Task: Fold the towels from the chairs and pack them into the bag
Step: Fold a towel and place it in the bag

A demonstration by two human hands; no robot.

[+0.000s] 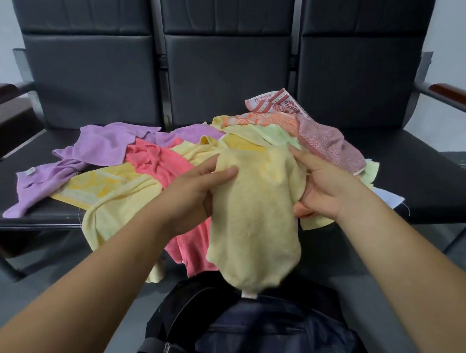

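Both hands grip one pale yellow towel (256, 218). Left hand (195, 190): thumb on top of the left edge, fingers underneath. Right hand (327, 184): curled round the right edge. Towel is held up off the seats and hangs down, its lower end just above the dark bag (271, 334) on the floor in front of the bench (430, 183).

Behind it, loose towels heaped on the middle seat and along the front edge:
- coral towel (156, 163), spilling over the front edge
- purple towel (102, 149), toward the left seat
- yellow patterned towel (97, 184), beside it
- pink patterned towel (326, 144) and orange towel (268, 121), toward the right seat

Wooden armrest (460, 97) at the bench's right end.
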